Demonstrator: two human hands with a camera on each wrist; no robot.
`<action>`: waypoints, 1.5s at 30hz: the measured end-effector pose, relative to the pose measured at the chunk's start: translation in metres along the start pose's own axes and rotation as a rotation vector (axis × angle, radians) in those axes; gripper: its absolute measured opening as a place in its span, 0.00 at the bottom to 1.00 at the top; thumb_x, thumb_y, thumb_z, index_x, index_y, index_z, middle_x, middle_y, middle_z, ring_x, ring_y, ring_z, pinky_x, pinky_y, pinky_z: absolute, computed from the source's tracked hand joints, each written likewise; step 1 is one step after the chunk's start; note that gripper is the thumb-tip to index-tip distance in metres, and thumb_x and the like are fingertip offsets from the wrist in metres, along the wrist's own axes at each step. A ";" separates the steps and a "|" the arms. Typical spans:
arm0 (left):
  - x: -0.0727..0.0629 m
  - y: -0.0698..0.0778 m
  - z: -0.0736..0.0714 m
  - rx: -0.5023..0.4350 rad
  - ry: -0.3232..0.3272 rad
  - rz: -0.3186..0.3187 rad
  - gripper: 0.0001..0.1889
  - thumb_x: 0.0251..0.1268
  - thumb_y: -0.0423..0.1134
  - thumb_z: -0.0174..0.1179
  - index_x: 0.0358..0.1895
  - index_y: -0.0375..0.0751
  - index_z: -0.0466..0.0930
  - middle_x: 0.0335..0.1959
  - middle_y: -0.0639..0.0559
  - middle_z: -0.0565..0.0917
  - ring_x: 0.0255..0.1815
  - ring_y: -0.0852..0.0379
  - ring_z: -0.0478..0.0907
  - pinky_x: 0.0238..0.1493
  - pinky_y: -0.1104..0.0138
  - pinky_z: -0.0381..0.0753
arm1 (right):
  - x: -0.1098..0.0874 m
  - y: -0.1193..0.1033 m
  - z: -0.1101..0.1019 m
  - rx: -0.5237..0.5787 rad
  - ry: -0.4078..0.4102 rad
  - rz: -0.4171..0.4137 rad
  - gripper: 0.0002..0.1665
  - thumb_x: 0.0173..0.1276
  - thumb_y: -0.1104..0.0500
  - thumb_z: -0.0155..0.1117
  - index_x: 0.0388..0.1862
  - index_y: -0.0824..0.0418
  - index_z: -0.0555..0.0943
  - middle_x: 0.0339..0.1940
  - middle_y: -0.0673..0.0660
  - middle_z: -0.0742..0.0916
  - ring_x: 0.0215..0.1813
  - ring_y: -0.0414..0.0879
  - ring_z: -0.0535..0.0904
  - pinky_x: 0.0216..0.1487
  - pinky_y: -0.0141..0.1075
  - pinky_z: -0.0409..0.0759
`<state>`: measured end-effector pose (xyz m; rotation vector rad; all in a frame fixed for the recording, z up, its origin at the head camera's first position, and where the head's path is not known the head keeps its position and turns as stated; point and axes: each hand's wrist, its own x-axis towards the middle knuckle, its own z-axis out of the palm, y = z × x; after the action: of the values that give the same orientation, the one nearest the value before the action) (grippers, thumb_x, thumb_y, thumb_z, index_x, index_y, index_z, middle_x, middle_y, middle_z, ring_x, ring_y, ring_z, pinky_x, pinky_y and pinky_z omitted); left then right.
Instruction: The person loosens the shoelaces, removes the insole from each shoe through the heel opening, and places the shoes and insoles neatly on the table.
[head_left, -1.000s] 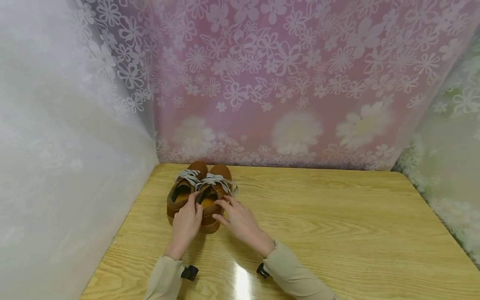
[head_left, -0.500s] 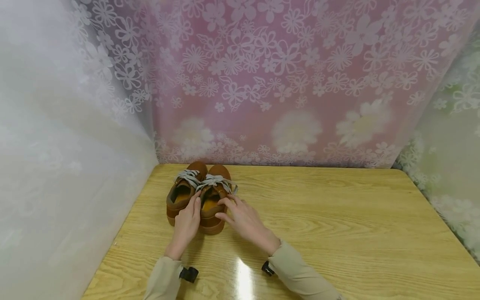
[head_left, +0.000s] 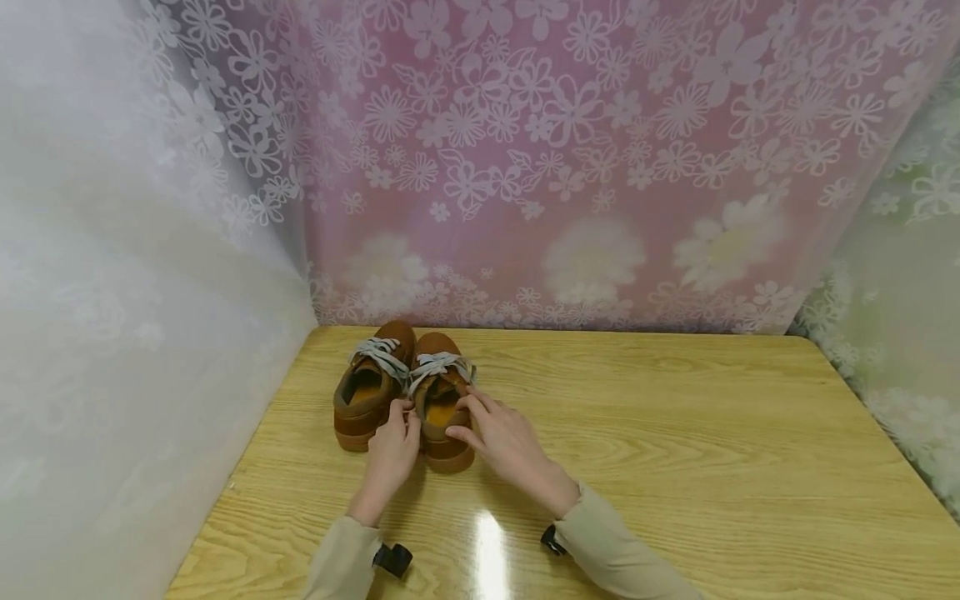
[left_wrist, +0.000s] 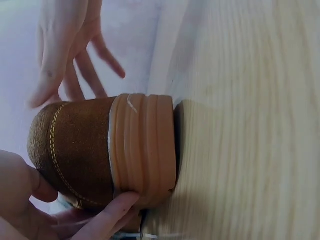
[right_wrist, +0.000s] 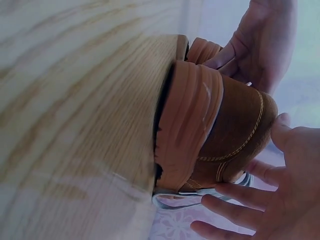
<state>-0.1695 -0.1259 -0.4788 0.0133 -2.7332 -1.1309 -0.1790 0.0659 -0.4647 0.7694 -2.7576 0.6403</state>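
Observation:
A pair of brown lace-up shoes stands upright at the table's left, toes toward the back. My left hand is between the heels, its fingers touching the left side of the right-hand shoe; in the left wrist view one finger lies along its ridged sole. On the other side my right hand has loosely bent, spread fingers against the shoe's right side, with the thumb at the heel collar. The left-hand shoe stands close beside, a narrow gap between the heels. Its inner side is partly hidden.
The wood-grain table stretches to the right. A pink flowered curtain hangs along its back edge, a whitish curtain on the left and a pale flowered one on the right.
The right-hand shoe has shifted a little to the right, opening a gap from the left-hand shoe. Both hands have moved right along with it; the left-hand shoe has stayed.

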 end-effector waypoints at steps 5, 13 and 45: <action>-0.005 0.009 0.008 0.008 0.029 0.030 0.12 0.80 0.34 0.45 0.55 0.29 0.71 0.23 0.39 0.81 0.15 0.50 0.71 0.16 0.60 0.67 | -0.004 0.000 -0.001 -0.033 -0.014 0.027 0.39 0.67 0.31 0.63 0.63 0.58 0.78 0.71 0.65 0.76 0.52 0.59 0.84 0.42 0.48 0.84; -0.011 0.022 0.018 0.018 0.056 0.063 0.09 0.79 0.32 0.45 0.52 0.28 0.69 0.15 0.44 0.73 0.11 0.52 0.67 0.14 0.62 0.64 | -0.007 -0.003 -0.002 -0.061 0.032 0.034 0.44 0.62 0.31 0.69 0.60 0.64 0.77 0.66 0.69 0.79 0.37 0.56 0.85 0.32 0.43 0.82; 0.043 0.014 0.001 0.080 0.024 0.336 0.20 0.80 0.34 0.53 0.69 0.32 0.73 0.68 0.36 0.75 0.68 0.34 0.71 0.65 0.43 0.73 | -0.011 0.023 -0.017 0.039 -0.054 0.111 0.39 0.59 0.46 0.78 0.62 0.65 0.74 0.44 0.59 0.87 0.15 0.39 0.67 0.18 0.33 0.68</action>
<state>-0.2114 -0.1186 -0.4631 -0.4015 -2.6246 -0.9207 -0.1804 0.0962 -0.4608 0.6547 -2.8609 0.7061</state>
